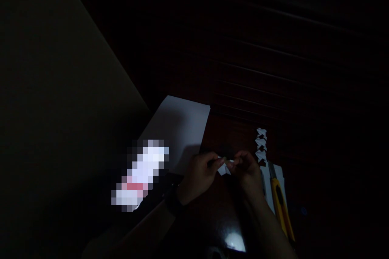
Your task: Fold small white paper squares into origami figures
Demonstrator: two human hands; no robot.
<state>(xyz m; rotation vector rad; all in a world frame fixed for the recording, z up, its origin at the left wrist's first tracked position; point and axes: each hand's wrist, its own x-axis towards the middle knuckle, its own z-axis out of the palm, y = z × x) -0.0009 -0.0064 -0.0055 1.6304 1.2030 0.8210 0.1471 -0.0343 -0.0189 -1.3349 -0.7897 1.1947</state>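
The scene is very dark. My left hand (pixel 199 176) and my right hand (pixel 249 172) meet over a dark wooden table, both pinching a small folded white paper piece (pixel 225 167) between their fingertips. A dark band sits on my left wrist. Just right of my right hand, a short row of small folded white paper pieces (pixel 261 145) lies on the table.
A white paper sheet (pixel 182 129) lies left of the hands. A yellow utility knife (pixel 281 200) rests on a white strip to the right. A blurred-out white and pink patch (pixel 141 176) sits at lower left. A pale wall (pixel 45 89) fills the left side.
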